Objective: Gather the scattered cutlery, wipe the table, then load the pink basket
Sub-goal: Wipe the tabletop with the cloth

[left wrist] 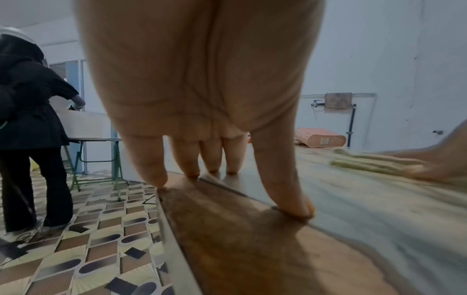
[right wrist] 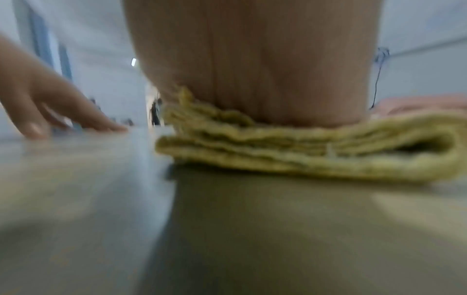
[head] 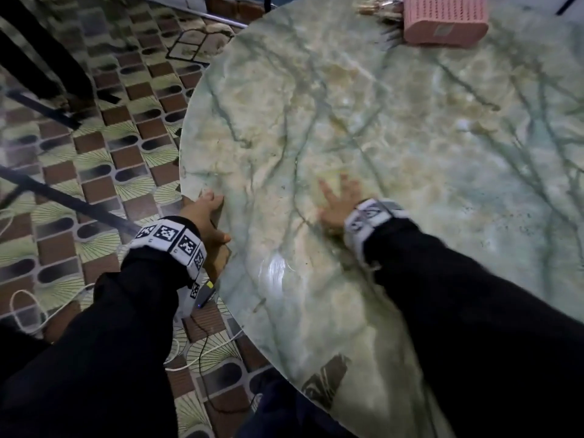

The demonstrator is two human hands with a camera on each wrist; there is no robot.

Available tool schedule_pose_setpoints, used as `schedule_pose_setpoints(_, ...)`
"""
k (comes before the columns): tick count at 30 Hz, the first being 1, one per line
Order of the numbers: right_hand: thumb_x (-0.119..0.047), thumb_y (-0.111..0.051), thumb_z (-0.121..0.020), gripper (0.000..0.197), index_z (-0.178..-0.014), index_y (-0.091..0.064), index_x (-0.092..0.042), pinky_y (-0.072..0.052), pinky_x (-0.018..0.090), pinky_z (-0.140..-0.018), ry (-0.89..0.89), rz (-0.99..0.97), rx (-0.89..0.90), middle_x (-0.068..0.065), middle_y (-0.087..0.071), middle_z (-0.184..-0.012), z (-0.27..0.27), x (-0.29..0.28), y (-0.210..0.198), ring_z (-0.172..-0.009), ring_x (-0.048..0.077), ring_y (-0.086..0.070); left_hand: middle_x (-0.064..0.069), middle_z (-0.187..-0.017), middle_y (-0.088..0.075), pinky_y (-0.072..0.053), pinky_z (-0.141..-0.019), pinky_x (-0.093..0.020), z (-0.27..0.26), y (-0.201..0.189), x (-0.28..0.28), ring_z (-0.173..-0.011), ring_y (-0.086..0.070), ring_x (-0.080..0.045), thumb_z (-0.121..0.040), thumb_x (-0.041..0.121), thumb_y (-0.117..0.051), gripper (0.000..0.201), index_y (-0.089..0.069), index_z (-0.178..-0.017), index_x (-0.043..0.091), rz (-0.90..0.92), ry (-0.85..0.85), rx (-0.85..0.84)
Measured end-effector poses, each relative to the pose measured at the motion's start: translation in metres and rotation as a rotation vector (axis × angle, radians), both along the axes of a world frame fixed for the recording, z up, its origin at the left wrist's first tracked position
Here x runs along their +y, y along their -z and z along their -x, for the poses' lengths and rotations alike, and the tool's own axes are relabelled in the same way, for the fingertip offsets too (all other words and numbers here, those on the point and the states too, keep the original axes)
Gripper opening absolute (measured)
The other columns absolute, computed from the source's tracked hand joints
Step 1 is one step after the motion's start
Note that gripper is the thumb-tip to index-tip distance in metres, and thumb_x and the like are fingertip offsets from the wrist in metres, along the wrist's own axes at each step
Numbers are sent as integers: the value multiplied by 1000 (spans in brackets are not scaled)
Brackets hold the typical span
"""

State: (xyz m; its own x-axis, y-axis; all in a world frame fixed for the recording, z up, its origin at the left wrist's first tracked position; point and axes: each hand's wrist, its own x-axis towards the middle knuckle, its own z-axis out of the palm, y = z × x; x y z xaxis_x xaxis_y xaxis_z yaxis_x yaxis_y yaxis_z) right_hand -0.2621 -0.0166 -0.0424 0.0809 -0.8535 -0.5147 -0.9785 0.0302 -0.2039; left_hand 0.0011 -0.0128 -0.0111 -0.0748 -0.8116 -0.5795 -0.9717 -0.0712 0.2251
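Observation:
My right hand [head: 341, 200] lies flat with fingers spread on a folded yellow-green cloth [right wrist: 316, 149], pressing it onto the round green marble table [head: 410, 137]; the motion blurs it. In the head view the cloth [head: 331, 183] barely shows under the fingers. My left hand [head: 208, 216] rests on the table's left edge, fingers [left wrist: 227, 155] straight down on the rim and thumb on the top. The pink basket [head: 442, 20] lies on its side at the far edge. A bundle of cutlery [head: 376, 9] sits just left of it, blurred.
Patterned floor tiles [head: 94, 153] lie left of the table, with white and black cables [head: 202, 352] near my feet. Dark stand legs [head: 47, 74] are at the upper left. Another person [left wrist: 25, 119] stands at a folding table across the room.

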Motion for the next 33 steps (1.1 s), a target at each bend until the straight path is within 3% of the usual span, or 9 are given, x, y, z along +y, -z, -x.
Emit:
schedule_pose_setpoints(4,-45,-20,-86,61,-147,-19,-37,-2,53,-112,-405,163,-24,12,-3,-158,-83,74,-3,-144,37,-7,-3,-157,7,-12,-115,-28,-4,-1,1,-145,-6,-19,-79,22,-73,99,-4,-150,14,-22,6,11)
schedule_pose_setpoints(7,-41,-26,-97,56,-145,2,-47,11,54,-110,-674,-14,2,-5,28,-153,-47,123,-8,-141,16,22,-4,-157,8,-10,-115,-27,-6,0,1,-145,-3,-18,-77,22,-74,102,-3,-150,14,-14,9,32)
schedule_pose_setpoints(15,-43,-36,-96,66,-147,6,-39,-5,46,-115,-70,64,126,7,19,-156,25,-79,5,-144,36,5,3,-157,5,-16,-116,-30,-11,8,2,-144,-13,-18,-74,21,-77,104,-6,-150,20,-2,-48,92)
schedule_pose_setpoints(20,-44,-33,-96,63,-146,5,-43,-1,56,-112,-520,157,48,2,19,-156,-104,-57,20,-144,30,10,5,-157,1,-15,-113,-23,-14,11,3,-143,-14,-15,-71,16,-79,106,-7,-150,18,15,-112,182)
schedule_pose_setpoints(24,-40,-31,-97,61,-144,7,-47,7,54,-111,-844,129,54,-5,28,-153,-71,29,-1,-143,19,19,3,-157,3,-15,-116,-25,-17,13,3,-144,-11,-13,-69,19,-80,110,-6,-150,16,22,-80,163)
schedule_pose_setpoints(28,-43,-24,-100,55,-149,-1,-33,0,46,-114,-948,181,-468,-7,18,-155,-25,-27,2,-145,19,10,8,-157,5,-17,-117,-29,-16,13,2,-143,-15,-16,-69,21,-80,110,-5,-150,18,10,-99,155)
schedule_pose_setpoints(29,-43,-25,-99,56,-150,-7,-28,-3,45,-114,-818,-51,-587,-2,9,-158,-22,-53,8,-146,24,5,8,-157,5,-16,-117,-29,-16,13,2,-143,-15,-16,-69,20,-80,110,-5,-150,18,7,-103,161)
schedule_pose_setpoints(30,-48,-21,-97,58,-150,-8,-28,-4,46,-115,-648,4,-256,3,6,-158,-26,-79,8,-145,29,3,8,-157,5,-16,-116,-27,-15,12,3,-143,-14,-15,-69,19,-80,110,-5,-150,19,6,-108,167)
schedule_pose_setpoints(33,-66,22,-70,92,-150,-4,-27,-6,53,-115,-151,140,-121,15,6,-157,-56,-128,9,-143,39,0,8,-157,5,-14,-112,-21,-13,12,3,-143,-13,-13,-69,17,-80,110,-5,-150,18,10,-116,171)
